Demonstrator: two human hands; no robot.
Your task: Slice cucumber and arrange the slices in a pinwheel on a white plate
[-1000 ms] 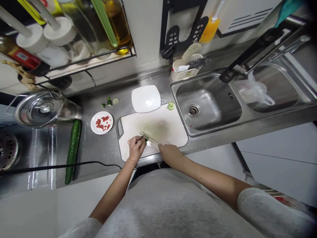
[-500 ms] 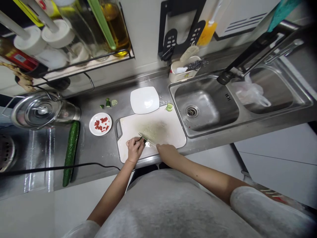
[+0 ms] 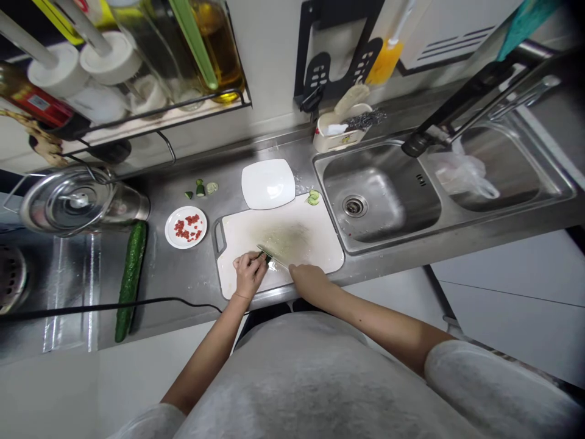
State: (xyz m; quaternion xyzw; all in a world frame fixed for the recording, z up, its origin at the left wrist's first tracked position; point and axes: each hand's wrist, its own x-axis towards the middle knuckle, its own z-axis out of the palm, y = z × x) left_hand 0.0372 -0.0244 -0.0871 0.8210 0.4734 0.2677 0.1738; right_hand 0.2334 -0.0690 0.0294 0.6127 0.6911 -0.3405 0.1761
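Observation:
My left hand [image 3: 249, 273] is closed, its bent fingers pressing a small dark-green piece of cucumber [image 3: 268, 259] onto the white cutting board [image 3: 315, 244]. Most of that piece is hidden by the fingers and blade. The fist of my right hand [image 3: 309, 281] grips a knife [image 3: 276, 256], whose handle is covered by the fingers. Its thin blade slants toward my left fingertips and lies right beside the cucumber. Pale green wetness marks the board's middle. A few light-green cucumber slices [image 3: 313, 197] rest at the board's far right corner.
Behind the board lies a white square plate [image 3: 267, 183]. To the left are a round plate [image 3: 170, 233] of chopped red bits, cucumber scraps [image 3: 200, 190] and a whole cucumber [image 3: 131, 277]. A black cable [image 3: 159, 300] crosses the counter. The steel sink [image 3: 388, 213] is at right.

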